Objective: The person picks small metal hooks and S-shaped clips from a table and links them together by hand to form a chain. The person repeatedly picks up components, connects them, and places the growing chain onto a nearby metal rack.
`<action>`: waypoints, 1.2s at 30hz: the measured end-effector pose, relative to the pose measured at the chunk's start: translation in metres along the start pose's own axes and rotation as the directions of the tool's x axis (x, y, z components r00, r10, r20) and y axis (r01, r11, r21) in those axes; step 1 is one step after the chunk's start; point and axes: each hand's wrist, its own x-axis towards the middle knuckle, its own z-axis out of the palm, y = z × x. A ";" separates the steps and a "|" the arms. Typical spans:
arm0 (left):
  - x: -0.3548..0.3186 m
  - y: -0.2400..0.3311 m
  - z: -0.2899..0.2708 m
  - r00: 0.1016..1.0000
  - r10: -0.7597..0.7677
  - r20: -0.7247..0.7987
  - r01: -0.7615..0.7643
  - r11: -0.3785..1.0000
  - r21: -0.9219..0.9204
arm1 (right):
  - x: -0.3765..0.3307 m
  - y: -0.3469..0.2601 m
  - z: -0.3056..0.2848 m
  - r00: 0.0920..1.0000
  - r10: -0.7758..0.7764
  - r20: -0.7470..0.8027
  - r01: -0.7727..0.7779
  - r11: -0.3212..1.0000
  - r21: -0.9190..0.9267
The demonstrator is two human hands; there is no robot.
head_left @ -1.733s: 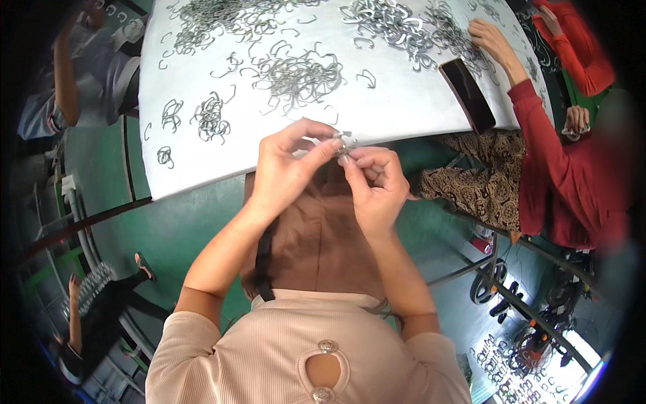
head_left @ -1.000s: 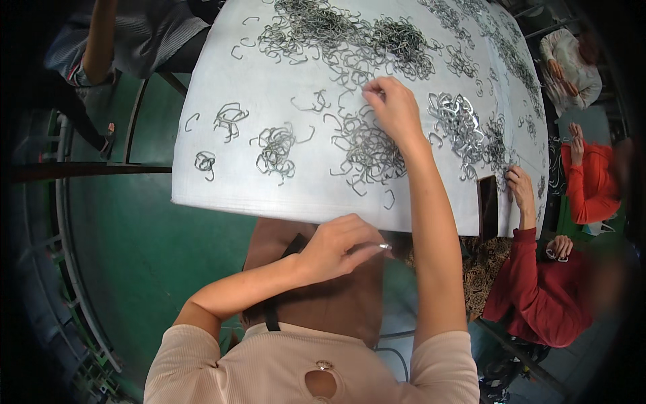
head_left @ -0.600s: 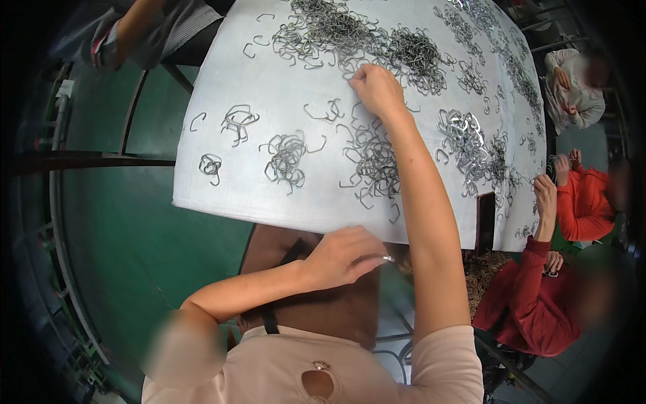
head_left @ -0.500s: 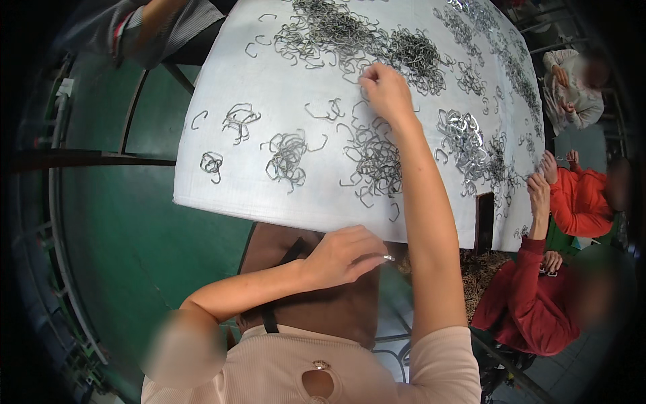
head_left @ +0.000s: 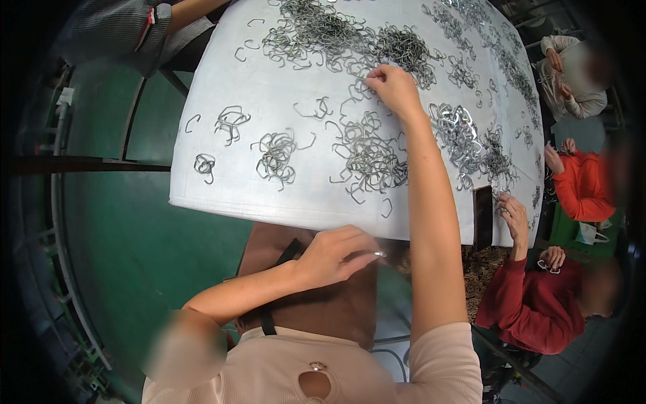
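Note:
My left hand (head_left: 336,254) is closed in front of the near table edge, over the brown apron (head_left: 269,269). A small shiny metal piece (head_left: 379,254) pokes out at its fingertips. Out over the white table, my right hand (head_left: 396,87) has its fingers pinched together; what they hold, if anything, is hidden. Just beyond it lies a dark heap of bent wire hooks (head_left: 404,47), with a broad heap of wire hooks (head_left: 319,30) to its left. Nearer me, a loose pile of wire hooks (head_left: 369,158) lies left of my right forearm.
Smaller clusters of hooks (head_left: 277,156) lie on the left of the table (head_left: 222,182). A shinier pile (head_left: 457,135) is right of my forearm. A dark upright post (head_left: 482,219) stands at the near edge. Co-workers sit along the right; one in dark red (head_left: 531,303) reaches onto the table.
My right hand has shifted slightly right relative to the heaps and stays pinched. My left hand keeps the metal piece. The co-worker in dark red has drawn one hand nearer the post.

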 end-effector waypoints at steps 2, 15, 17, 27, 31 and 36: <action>0.000 -0.001 0.000 1.000 0.017 -0.007 -0.017 1.000 0.004 | 0.003 -0.009 0.008 0.998 0.011 0.065 -0.007 0.998 -0.070; -0.001 -0.006 0.019 0.997 -0.063 0.040 0.063 0.998 0.002 | -0.184 -0.005 -0.046 0.964 0.264 0.035 -0.175 0.528 0.831; 0.001 -0.006 0.019 0.997 -0.076 0.028 0.075 0.997 0.029 | -0.226 -0.011 -0.049 0.947 0.321 0.018 -0.180 0.482 0.858; -0.001 0.003 0.028 0.998 -0.052 -0.035 0.056 0.992 0.116 | -0.340 -0.046 -0.017 0.793 0.604 -0.077 -0.129 0.291 0.948; -0.002 0.006 0.034 0.999 -0.026 -0.040 0.030 0.992 0.126 | -0.341 -0.047 -0.004 0.763 0.620 -0.185 -0.032 0.322 0.946; -0.002 0.003 0.041 0.997 0.050 -0.063 -0.041 0.989 0.141 | -0.339 -0.052 0.001 0.754 0.621 -0.212 0.040 0.279 0.960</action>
